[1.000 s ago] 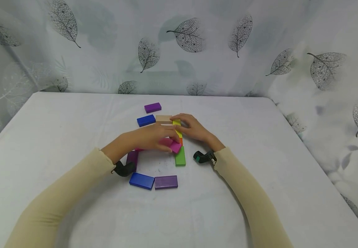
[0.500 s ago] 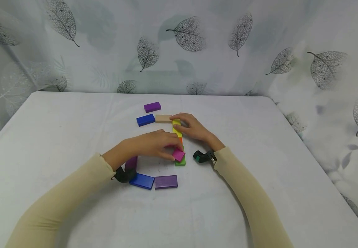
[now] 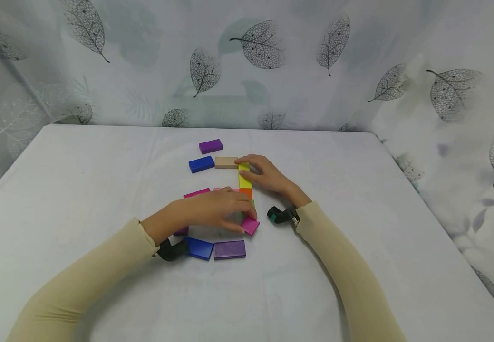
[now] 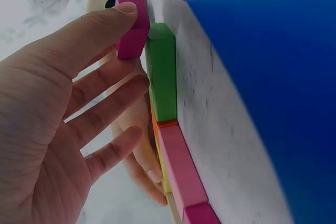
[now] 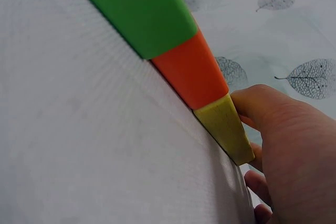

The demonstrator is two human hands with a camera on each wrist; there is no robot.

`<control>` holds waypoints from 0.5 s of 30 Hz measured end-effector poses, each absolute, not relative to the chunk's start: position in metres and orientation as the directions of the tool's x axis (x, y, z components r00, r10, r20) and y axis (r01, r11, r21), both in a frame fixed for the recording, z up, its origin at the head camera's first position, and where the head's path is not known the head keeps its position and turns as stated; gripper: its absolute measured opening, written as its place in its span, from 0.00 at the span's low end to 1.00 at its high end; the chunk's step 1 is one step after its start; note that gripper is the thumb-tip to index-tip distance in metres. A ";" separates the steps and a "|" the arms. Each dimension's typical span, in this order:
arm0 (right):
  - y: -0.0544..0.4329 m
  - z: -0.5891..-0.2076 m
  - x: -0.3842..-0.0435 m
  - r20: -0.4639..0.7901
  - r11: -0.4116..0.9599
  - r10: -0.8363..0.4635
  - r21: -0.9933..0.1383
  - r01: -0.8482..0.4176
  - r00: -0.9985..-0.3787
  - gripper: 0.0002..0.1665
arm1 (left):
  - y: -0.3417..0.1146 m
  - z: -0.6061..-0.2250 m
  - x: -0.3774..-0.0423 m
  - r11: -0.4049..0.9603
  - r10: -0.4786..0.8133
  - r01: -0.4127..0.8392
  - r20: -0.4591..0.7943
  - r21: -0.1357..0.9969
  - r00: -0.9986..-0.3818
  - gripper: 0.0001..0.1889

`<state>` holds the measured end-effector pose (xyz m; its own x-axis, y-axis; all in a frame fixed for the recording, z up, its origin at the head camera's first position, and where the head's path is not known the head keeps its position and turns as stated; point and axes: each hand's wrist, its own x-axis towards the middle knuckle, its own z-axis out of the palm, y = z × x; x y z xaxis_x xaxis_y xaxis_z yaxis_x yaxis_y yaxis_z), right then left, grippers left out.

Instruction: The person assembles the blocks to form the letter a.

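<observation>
My left hand (image 3: 218, 210) pinches a magenta block (image 4: 132, 27) between thumb and fingers, at the near end of the green block (image 4: 163, 72). That green block continues a row with an orange block (image 5: 191, 72) and a yellow block (image 5: 226, 129). My right hand (image 3: 268, 176) rests at the yellow block, its thumb and forefinger reaching over it. The forefinger tip lies by the corner where a beige block (image 3: 226, 163) meets the yellow one. A pink block (image 4: 181, 163) branches left from the row, with another magenta block (image 3: 197, 193) beyond it, partly behind my left hand.
On the near side lie a blue block (image 3: 199, 249) and a purple block (image 3: 229, 250) end to end. A dark purple block (image 3: 181, 231) shows under my left wrist. Farther back are a second blue block (image 3: 201, 164) and a violet block (image 3: 210, 146).
My left hand has carried the magenta block toward me, from beside the orange block to the green block's near end, uncovering the pink block. My right hand has stayed in place.
</observation>
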<state>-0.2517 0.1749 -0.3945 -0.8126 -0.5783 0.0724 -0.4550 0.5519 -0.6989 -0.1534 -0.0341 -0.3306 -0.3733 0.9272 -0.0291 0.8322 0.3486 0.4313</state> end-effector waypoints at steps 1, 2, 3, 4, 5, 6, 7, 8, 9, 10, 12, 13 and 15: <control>0.175 -0.395 -0.252 0.071 0.553 -0.577 -0.699 -0.453 -0.814 0.24 | -0.034 -0.331 -0.153 0.341 0.930 0.834 -0.023 0.433 -0.368 0.18; 0.175 -0.394 -0.251 0.071 0.553 -0.576 -0.700 -0.452 -0.814 0.24 | -0.034 -0.332 -0.152 0.336 0.931 0.837 -0.019 0.431 -0.364 0.18; 0.175 -0.394 -0.251 0.069 0.554 -0.576 -0.700 -0.451 -0.815 0.24 | -0.033 -0.332 -0.152 0.328 0.934 0.841 -0.012 0.430 -0.358 0.18; 0.175 -0.394 -0.251 0.069 0.554 -0.576 -0.700 -0.451 -0.815 0.24 | -0.033 -0.333 -0.151 0.325 0.935 0.843 -0.012 0.428 -0.354 0.18; 0.175 -0.394 -0.251 0.071 0.552 -0.577 -0.700 -0.452 -0.814 0.24 | -0.032 -0.334 -0.151 0.322 0.937 0.846 -0.011 0.424 -0.350 0.18; 0.175 -0.394 -0.251 0.073 0.551 -0.578 -0.700 -0.454 -0.813 0.24 | -0.031 -0.334 -0.151 0.321 0.937 0.848 -0.012 0.422 -0.348 0.18; 0.175 -0.394 -0.251 0.075 0.550 -0.578 -0.700 -0.455 -0.813 0.24 | -0.031 -0.334 -0.150 0.321 0.938 0.849 -0.014 0.420 -0.347 0.18; 0.175 -0.394 -0.251 0.074 0.550 -0.578 -0.700 -0.455 -0.813 0.24 | -0.030 -0.335 -0.150 0.323 0.938 0.851 -0.020 0.413 -0.347 0.18; 0.175 -0.394 -0.251 0.075 0.550 -0.578 -0.700 -0.456 -0.813 0.24 | -0.029 -0.335 -0.149 0.326 0.938 0.853 -0.026 0.409 -0.346 0.18; 0.175 -0.394 -0.251 0.076 0.550 -0.578 -0.700 -0.457 -0.812 0.24 | -0.028 -0.334 -0.149 0.327 0.939 0.855 -0.031 0.402 -0.344 0.18; 0.174 -0.394 -0.251 0.077 0.550 -0.578 -0.699 -0.457 -0.813 0.24 | -0.027 -0.334 -0.147 0.331 0.938 0.855 -0.043 0.399 -0.343 0.18; 0.174 -0.394 -0.251 0.077 0.550 -0.577 -0.700 -0.456 -0.813 0.24 | -0.027 -0.333 -0.147 0.334 0.938 0.855 -0.050 0.398 -0.343 0.18; 0.174 -0.393 -0.251 0.080 0.547 -0.578 -0.701 -0.458 -0.812 0.24 | -0.026 -0.333 -0.145 0.342 0.936 0.853 -0.065 0.394 -0.345 0.19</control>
<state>-0.2508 0.1738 -0.3934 -0.8124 -0.5777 0.0796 -0.4577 0.5471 -0.7008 -0.1451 -0.0258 -0.3329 -0.3450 0.9364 -0.0646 0.8531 0.3415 0.3944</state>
